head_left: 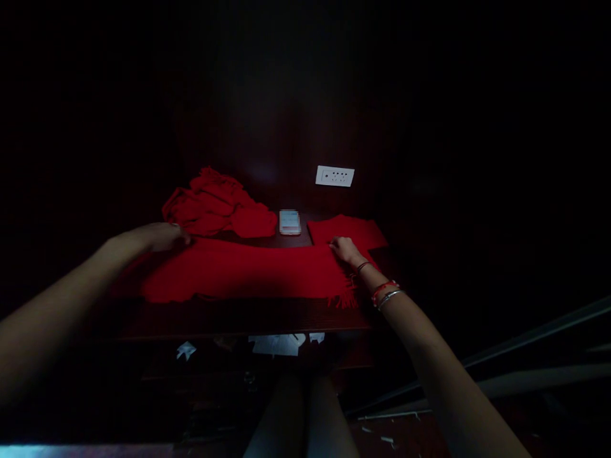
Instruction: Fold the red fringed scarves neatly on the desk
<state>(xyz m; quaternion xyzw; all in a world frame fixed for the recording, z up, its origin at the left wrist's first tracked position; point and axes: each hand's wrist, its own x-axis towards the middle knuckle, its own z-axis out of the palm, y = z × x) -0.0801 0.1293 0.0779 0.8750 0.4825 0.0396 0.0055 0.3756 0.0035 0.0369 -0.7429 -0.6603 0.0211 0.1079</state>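
Observation:
A red scarf (258, 270) with a fringed right end lies spread lengthwise along a dark wooden tabletop. My left hand (165, 236) is closed at its far left edge, fingers bent down onto the cloth; the fingertips are partly dark. With fingers pinched together, my right hand (346, 249) grips the far edge near the fringe. Bracelets circle that wrist. Just beyond my right hand lies a flat, folded red cloth (353, 229), partly covered by the scarf's end. Past my left hand rises a crumpled heap of red scarves (219, 207).
A phone (289, 222) with a lit screen lies between the heap and the folded cloth. On the dark back wall sits a white socket panel (335, 176). White papers (277, 344) show on a shelf below the tabletop (267, 316). Pale rails (534, 334) slant at right.

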